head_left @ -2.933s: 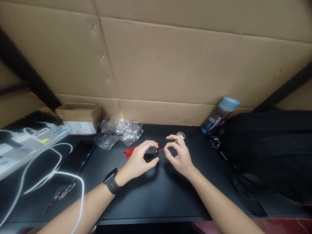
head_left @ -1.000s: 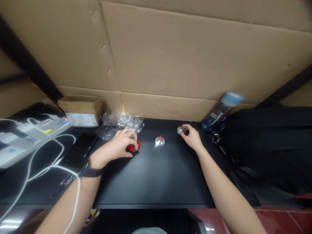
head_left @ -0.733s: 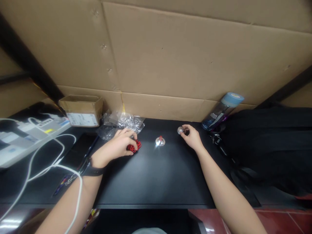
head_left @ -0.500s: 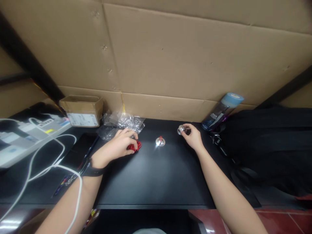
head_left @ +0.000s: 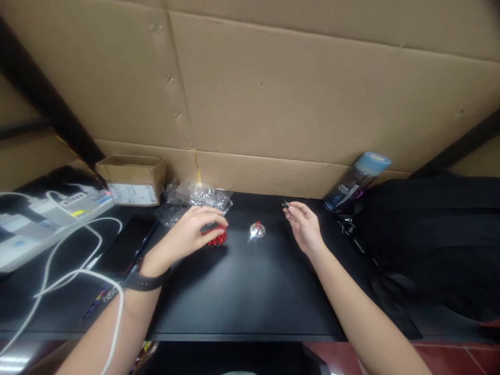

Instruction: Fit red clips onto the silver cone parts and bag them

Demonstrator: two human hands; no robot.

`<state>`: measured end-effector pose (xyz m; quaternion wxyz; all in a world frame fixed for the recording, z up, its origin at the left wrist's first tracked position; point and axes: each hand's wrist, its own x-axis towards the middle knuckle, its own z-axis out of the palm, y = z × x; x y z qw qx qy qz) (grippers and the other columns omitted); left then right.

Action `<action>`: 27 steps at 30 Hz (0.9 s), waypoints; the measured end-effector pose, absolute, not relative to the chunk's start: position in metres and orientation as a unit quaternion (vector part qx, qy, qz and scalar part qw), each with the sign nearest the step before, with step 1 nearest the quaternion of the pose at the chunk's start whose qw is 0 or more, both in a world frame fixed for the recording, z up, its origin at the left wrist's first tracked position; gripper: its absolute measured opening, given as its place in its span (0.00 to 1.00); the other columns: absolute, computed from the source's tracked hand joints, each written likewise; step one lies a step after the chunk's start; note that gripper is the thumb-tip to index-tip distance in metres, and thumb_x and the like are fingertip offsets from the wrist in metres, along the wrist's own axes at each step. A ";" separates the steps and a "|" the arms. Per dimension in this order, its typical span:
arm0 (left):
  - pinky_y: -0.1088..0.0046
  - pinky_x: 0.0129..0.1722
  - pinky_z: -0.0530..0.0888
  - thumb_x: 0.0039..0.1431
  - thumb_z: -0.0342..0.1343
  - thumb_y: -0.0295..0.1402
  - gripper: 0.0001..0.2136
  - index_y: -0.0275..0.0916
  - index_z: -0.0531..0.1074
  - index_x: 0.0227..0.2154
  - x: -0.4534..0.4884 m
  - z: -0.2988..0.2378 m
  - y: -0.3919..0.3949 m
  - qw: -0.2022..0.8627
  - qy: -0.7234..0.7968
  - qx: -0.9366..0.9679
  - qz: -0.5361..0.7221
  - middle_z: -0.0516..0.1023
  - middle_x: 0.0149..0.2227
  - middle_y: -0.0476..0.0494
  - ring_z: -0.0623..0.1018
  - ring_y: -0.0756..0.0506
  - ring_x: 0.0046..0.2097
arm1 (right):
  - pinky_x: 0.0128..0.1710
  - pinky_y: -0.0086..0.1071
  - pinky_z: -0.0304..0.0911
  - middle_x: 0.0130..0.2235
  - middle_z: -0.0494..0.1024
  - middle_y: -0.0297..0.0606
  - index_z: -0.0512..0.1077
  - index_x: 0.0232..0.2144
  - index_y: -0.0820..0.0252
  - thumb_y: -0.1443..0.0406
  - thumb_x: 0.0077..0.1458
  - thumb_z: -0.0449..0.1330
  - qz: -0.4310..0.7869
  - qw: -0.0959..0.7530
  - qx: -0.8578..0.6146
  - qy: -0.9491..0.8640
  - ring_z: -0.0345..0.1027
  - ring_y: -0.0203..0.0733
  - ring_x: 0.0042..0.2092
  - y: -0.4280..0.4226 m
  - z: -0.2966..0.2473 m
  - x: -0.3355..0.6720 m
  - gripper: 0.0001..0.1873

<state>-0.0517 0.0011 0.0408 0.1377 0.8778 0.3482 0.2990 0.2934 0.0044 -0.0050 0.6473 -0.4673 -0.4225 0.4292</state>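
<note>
My left hand [head_left: 195, 229], with a black band on its wrist, has its thumb and fingers closed on a tangled bundle of red cords [head_left: 219, 238] a little above the black tabletop. Its palm side is hidden. Over to the right, my right hand [head_left: 307, 226] pinches a small shiny disc [head_left: 285, 203] between thumb and fingertips, tilted so that mostly its thin edge shows. Between the hands lies another round, shiny disc [head_left: 258, 231] with a red cord loop at its middle, touched by neither hand.
Crumpled clear plastic [head_left: 195, 197] and a cardboard box [head_left: 135, 177] sit behind my left hand. White cables [head_left: 117, 307] and a power strip [head_left: 50, 219] are at left, near a phone [head_left: 128, 239]. A blue-capped bottle [head_left: 355, 182] and black bag [head_left: 433, 245] stand right.
My right hand has turned its disc from showing its round face to nearly edge-on. My left hand's fingers have closed on the red cords and raised them slightly. The middle disc stays put.
</note>
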 end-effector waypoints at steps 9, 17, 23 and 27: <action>0.71 0.44 0.78 0.65 0.63 0.38 0.07 0.45 0.83 0.42 0.002 0.026 -0.028 0.220 0.363 0.797 0.430 0.87 0.40 0.49 0.84 0.46 0.39 | 0.54 0.44 0.72 0.55 0.82 0.42 0.77 0.48 0.53 0.54 0.56 0.70 0.640 0.558 -0.373 -0.374 0.77 0.51 0.55 -0.031 0.009 0.244 0.19; 0.67 0.43 0.77 0.63 0.65 0.41 0.07 0.48 0.85 0.39 0.014 0.020 -0.035 0.300 0.397 0.741 0.451 0.86 0.40 0.48 0.84 0.44 0.40 | 0.47 0.41 0.75 0.49 0.83 0.41 0.75 0.47 0.52 0.59 0.52 0.74 0.664 0.503 -0.350 -0.429 0.80 0.47 0.48 -0.048 0.009 0.227 0.21; 0.63 0.47 0.73 0.65 0.62 0.41 0.08 0.47 0.84 0.38 0.014 0.017 -0.032 0.250 0.415 0.761 0.432 0.85 0.40 0.46 0.81 0.43 0.43 | 0.52 0.44 0.75 0.52 0.82 0.39 0.73 0.49 0.49 0.62 0.49 0.76 0.568 0.513 -0.363 -0.531 0.79 0.48 0.51 -0.052 0.002 0.223 0.26; 0.60 0.52 0.69 0.66 0.61 0.39 0.07 0.47 0.83 0.37 0.017 0.016 -0.032 0.236 0.429 0.780 0.389 0.83 0.41 0.47 0.79 0.42 0.47 | 0.54 0.46 0.73 0.54 0.81 0.41 0.72 0.51 0.48 0.63 0.52 0.74 0.460 0.530 -0.379 -0.604 0.76 0.50 0.55 -0.057 0.001 0.222 0.26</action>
